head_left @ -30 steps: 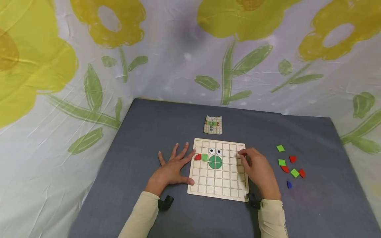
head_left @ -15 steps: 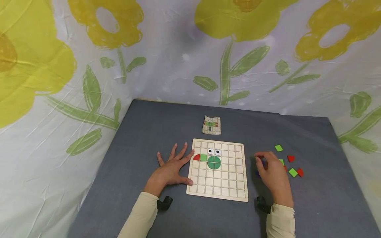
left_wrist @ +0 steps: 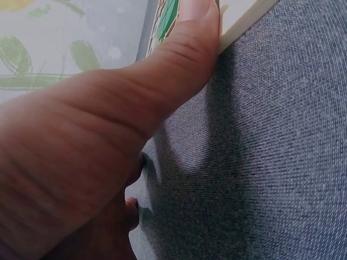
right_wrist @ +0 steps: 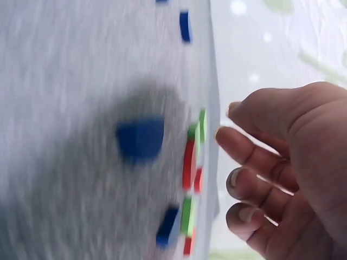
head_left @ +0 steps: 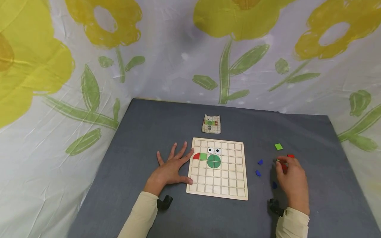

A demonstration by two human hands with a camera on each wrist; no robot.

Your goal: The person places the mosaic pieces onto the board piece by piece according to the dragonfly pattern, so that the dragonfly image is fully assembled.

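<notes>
My left hand (head_left: 169, 172) lies spread at the left edge of the wooden grid board (head_left: 217, 181), its thumb (left_wrist: 190, 46) on the rim. On the board are a red quarter-circle (head_left: 196, 156), a light green square (head_left: 203, 156), a dark green circle (head_left: 211, 158) of quarter pieces and two eye pieces (head_left: 210, 150). To the right, my right hand (head_left: 293, 180) hovers over loose pieces, partly hiding a red one (head_left: 284, 168). In the right wrist view its thumb and index fingertips are close together with nothing between them, above a blurred blue piece (right_wrist: 141, 138).
Blue half-circles (head_left: 258, 173) lie between the board and my right hand. A green square (head_left: 278, 146) and a red piece (head_left: 290, 155) lie beyond the hand. Behind the board is a small pattern card (head_left: 211, 124). A flowered cloth (head_left: 175, 66) hangs along the table's back edge.
My right hand has moved right, from the board's right edge to over the loose pieces. Blue half-circles it covered now show. The left hand stays in place.
</notes>
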